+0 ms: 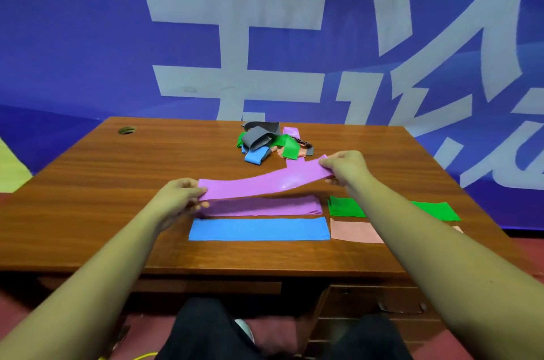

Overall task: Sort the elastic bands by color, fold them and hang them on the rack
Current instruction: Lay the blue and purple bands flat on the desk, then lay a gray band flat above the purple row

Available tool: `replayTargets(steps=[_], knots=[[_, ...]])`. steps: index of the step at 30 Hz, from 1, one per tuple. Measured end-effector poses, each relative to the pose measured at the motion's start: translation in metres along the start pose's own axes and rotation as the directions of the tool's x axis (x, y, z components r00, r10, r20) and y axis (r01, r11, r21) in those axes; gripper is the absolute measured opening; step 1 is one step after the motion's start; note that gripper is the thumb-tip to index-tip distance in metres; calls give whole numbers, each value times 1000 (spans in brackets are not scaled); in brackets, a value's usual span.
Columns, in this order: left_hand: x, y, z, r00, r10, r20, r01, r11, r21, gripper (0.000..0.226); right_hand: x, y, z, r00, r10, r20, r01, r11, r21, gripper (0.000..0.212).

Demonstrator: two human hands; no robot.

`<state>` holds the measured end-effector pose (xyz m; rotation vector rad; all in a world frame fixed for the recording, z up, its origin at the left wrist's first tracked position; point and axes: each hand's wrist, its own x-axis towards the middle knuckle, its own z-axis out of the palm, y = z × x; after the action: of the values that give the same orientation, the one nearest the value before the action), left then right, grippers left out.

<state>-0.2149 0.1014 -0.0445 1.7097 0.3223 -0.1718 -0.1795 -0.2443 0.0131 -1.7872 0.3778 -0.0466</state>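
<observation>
A purple elastic band is stretched flat just above the wooden table. My left hand pinches its left end and my right hand pinches its right end. Under it lies another flat purple band. In front of that lies a flat blue band. To the right lie a green band and a pink band, both partly hidden by my right forearm. A tangled pile of bands, grey, green, blue, pink and purple, sits toward the table's far side.
A round cable hole is at the table's far left corner. A blue banner with large white characters hangs right behind the table. Drawers sit under the table at the right. No rack is in view.
</observation>
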Motion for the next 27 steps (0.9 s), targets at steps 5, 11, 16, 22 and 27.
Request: replayTargets(steps=[5, 11, 16, 22, 27], knots=[[9, -19, 0, 987, 49, -156, -16, 979, 203, 26, 8, 38, 19, 999, 3, -41, -11, 982, -187, 19], [15, -25, -2, 967, 136, -216, -7, 861, 508, 12, 16, 60, 34, 996, -79, -38, 50, 865, -499, 25], [17, -30, 5, 962, 181, -206, -39, 834, 551, 21, 18, 75, 42, 981, -186, -45, 111, 745, -658, 17], [13, -42, 7, 947, 286, -147, -158, 811, 563, 11, 14, 96, 48, 947, -320, 1, 213, 629, -748, 13], [17, -47, 9, 939, 300, -168, -145, 790, 596, 9, 10, 108, 47, 909, -416, -15, 252, 580, -775, 11]])
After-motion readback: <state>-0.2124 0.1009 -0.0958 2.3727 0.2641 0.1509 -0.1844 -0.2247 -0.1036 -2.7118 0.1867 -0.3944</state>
